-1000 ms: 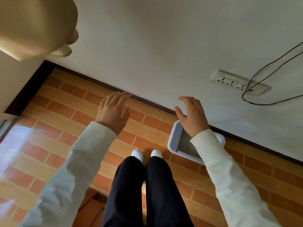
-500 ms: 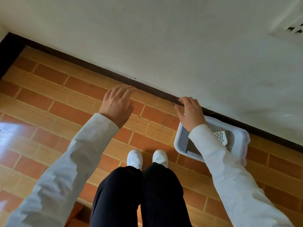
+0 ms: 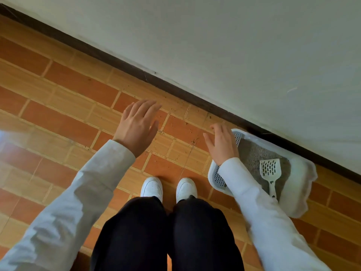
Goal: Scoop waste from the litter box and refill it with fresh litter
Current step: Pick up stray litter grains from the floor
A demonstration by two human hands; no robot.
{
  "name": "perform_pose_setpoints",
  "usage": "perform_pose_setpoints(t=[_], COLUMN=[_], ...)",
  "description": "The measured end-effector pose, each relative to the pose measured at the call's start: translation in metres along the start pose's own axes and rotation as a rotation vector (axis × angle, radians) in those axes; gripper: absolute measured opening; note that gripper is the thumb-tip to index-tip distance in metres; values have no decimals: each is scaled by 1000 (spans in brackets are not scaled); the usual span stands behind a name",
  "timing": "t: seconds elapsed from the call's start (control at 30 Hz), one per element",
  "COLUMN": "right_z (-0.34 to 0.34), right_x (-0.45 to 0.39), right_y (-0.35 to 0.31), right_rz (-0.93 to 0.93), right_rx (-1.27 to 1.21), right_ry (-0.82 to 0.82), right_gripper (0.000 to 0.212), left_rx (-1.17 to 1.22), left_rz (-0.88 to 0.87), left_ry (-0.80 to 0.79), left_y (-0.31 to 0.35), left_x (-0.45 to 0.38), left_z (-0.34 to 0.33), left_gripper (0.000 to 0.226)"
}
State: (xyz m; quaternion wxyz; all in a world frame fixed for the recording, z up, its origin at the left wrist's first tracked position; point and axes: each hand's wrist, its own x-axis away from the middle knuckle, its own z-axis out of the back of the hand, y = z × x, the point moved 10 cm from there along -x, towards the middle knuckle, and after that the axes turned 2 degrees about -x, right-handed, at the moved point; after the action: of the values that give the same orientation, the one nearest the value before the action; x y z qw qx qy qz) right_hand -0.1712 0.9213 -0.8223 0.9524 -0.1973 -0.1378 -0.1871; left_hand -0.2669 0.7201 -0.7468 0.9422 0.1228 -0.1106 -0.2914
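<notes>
Standing over box (image 3: 301, 194), lower right of frame, against wall. Scoop (image 3: 270, 172) lies on litter (image 3: 252, 155) inside. My left hand (image 3: 137, 127) and right hand (image 3: 221, 146) both released, empty. Next, I reckon: crouch, grip scoop handle, sift slowly.

No readable text, label, brand or number anywhere: nothing legible on the litter box (image 3: 304, 184), the scoop (image 3: 270, 171) or the wall (image 3: 234, 45).

White plastic litter box (image 3: 298, 200), perhaps glossy brick-pattern floor (image 3: 78, 106)
</notes>
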Motion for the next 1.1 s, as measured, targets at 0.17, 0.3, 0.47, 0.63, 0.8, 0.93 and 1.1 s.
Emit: perform_pose_setpoints(t=[0.17,0.3,0.47,0.63,0.8,0.93,1.1], right_z=[-47,-89,-145,-192,-227,-244,-252], right_x=[-34,-57,-81,-86,-80,-76,-78], right_y=[18,35,60,80,92,94,80], right_rz=[8,-1,-63,-131,-192,-191,-135], right_rx=[23,52,133,244,284,387,461], right_ry=[13,43,-6,-99,-124,-80,25], right_gripper=[38,39,54,65,66,64,43], left_rx=[-16,-31,-62,-61,8,112,400], left_rz=[-63,-124,-180,-233,-230,-199,-118], left_ry=[54,110,145,211,252,265,355], left_y=[-14,-25,-40,-47,-44,-43,-54], left_x=[-33,-48,-59,-63,-60,-56,-46], left_z=[-47,-92,-142,-174,-197,-211,-215], left_gripper=[39,38,40,39,40,40,37])
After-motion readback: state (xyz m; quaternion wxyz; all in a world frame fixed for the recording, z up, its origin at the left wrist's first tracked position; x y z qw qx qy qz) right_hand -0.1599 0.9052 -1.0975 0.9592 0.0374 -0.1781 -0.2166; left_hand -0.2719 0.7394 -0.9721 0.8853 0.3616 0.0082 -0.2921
